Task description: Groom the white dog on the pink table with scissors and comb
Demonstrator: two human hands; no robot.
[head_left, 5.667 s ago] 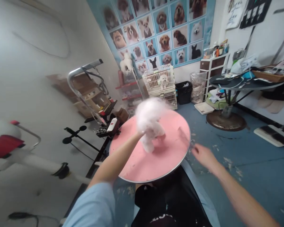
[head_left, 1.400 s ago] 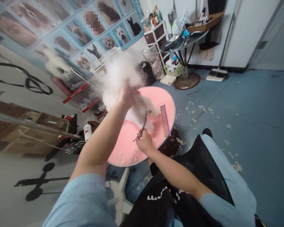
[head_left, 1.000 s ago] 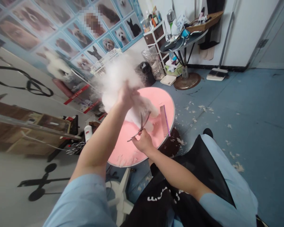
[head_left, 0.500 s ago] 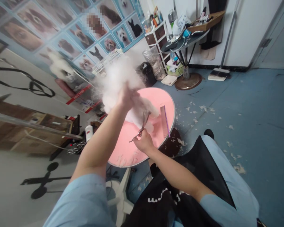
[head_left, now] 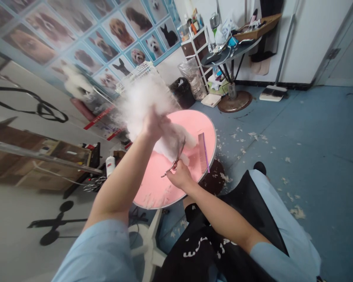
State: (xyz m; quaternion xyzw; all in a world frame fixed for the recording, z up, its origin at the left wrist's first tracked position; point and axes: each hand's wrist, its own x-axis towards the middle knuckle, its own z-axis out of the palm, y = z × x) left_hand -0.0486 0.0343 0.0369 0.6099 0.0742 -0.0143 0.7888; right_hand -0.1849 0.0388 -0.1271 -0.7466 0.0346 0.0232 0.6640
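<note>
Near a comb (head_left: 203, 152), the right hand (head_left: 181, 175) grips scissors (head_left: 177, 157), the left hand (head_left: 153, 124) a dog (head_left: 142, 100) partly hiding a cage (head_left: 136, 75).

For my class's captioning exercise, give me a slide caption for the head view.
Left hand on fluffy white dog, scissors in right hand beside it; comb on pink grooming table.

The black apron (head_left: 198, 260) bears white lettering (head_left: 189, 254): a capital E can be read (the next letter looks like a U, the rest breaks up in folds). Pale characters on the red shelf strip (head_left: 98, 118) are too blurred to read.
</note>
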